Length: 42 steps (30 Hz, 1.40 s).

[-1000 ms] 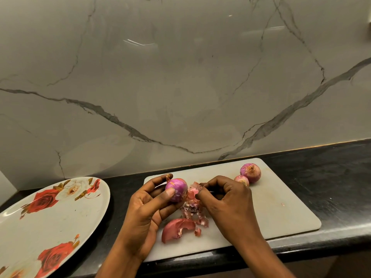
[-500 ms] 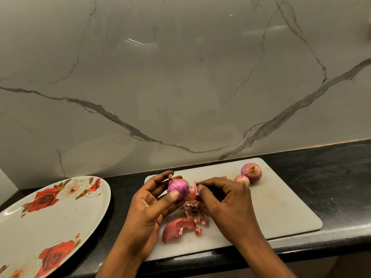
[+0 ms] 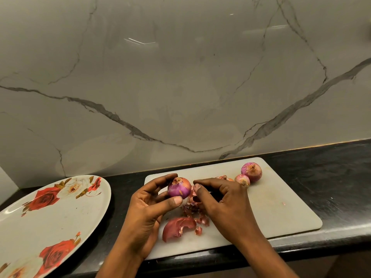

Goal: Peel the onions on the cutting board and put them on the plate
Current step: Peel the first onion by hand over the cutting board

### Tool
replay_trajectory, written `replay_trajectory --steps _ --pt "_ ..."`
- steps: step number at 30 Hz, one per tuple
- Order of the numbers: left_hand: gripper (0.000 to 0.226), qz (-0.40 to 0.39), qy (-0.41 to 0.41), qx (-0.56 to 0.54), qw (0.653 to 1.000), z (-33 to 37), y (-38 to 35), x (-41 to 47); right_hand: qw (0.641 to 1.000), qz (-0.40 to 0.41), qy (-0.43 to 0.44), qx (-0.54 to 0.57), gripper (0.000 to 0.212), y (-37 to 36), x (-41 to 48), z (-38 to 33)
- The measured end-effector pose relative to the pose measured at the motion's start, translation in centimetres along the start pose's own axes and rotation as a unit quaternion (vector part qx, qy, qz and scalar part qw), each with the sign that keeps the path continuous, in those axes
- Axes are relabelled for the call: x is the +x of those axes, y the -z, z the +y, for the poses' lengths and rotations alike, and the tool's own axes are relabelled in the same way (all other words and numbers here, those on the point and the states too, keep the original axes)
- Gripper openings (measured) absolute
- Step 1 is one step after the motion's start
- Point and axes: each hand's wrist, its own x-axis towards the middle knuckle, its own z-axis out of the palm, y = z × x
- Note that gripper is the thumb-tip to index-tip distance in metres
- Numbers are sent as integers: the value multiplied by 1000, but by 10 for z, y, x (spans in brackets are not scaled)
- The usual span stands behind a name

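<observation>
- Left hand grips partly peeled onion above the cutting board, thumb below it, fingers behind.
- Right hand just beside that onion, fingers curled, thumb tip close to it. Can't tell if it pinches any skin.
- Large peel and small scraps on the board under the hands.
- Far right of the board: big onion touching small onion.
- Hidden onion only peeks out behind the right hand.
- Rose-print plate left of the board on the black surface, not touching the board.
- Marble wall behind.
</observation>
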Motion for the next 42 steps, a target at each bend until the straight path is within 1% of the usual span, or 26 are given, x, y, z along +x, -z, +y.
replay_trajectory --steps 5,14,18,22,23,26,27,31,34,38,42 --pt "57 -38 10 8 999 0 0 0 999 -31 -3 37 31 0 1 -1" --pt "53 -54 17 3 998 0 -1 0 995 -60 -2 85 24 5 4 -4" --pt "51 -55 20 2 998 1 -1 -2 996 -55 2 72 28 6 4 -3" --pt "53 -61 21 -10 998 3 -2 -3 997 -47 2 66 34 6 4 -1" --pt "53 -62 19 -9 998 3 -2 -2 996 -47 2 69 34 7 4 -1" --pt "55 -60 16 -5 998 2 -2 -2 995 -48 -1 87 21 6 4 -3" --pt "56 -60 15 -1 998 2 -1 -2 995 -52 -2 90 20 6 4 -4" --pt "53 -61 15 18 998 2 -2 -3 993 -71 -4 93 26 6 4 -4" --pt "51 -57 17 26 998 3 -3 -3 994 -70 1 80 31 6 3 -4" --pt "51 -60 26 6 998 3 -2 -2 995 -73 5 67 30 6 3 -3" --pt "49 -64 30 -11 997 7 -2 -3 998 -56 -1 42 34 6 3 0"
